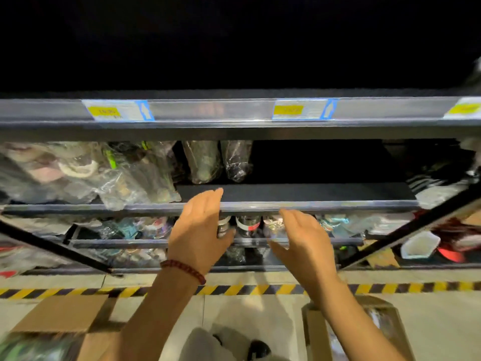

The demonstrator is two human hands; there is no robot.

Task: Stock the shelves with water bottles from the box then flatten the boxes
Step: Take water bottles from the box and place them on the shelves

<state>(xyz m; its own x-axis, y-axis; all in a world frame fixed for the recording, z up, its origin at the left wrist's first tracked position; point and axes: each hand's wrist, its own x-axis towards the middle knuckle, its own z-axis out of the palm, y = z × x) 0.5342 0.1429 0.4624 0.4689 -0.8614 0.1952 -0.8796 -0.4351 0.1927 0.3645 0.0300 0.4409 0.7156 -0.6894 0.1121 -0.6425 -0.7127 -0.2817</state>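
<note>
My left hand (200, 230), with a beaded bracelet at the wrist, reaches toward the middle shelf's front edge (325, 204); its fingers are straight and lie over that edge. Its thumb sits beside a metallic bottle (223, 225) on the shelf below; I cannot tell whether they touch. A second bottle (248, 225) with a red and white label stands to the right of it. My right hand (302, 238) hovers with relaxed fingers and holds nothing. Two plastic-wrapped bottles (205, 162) lie at the back of the middle shelf. An open cardboard box (385, 321) stands on the floor under my right arm.
Bagged goods (78, 173) fill the middle shelf's left side; its right part (312, 191) is a bare dark board. The top shelf rail carries price tags (117, 110). A second cardboard box (59, 313) sits at lower left. Yellow-black tape (247, 289) runs along the floor.
</note>
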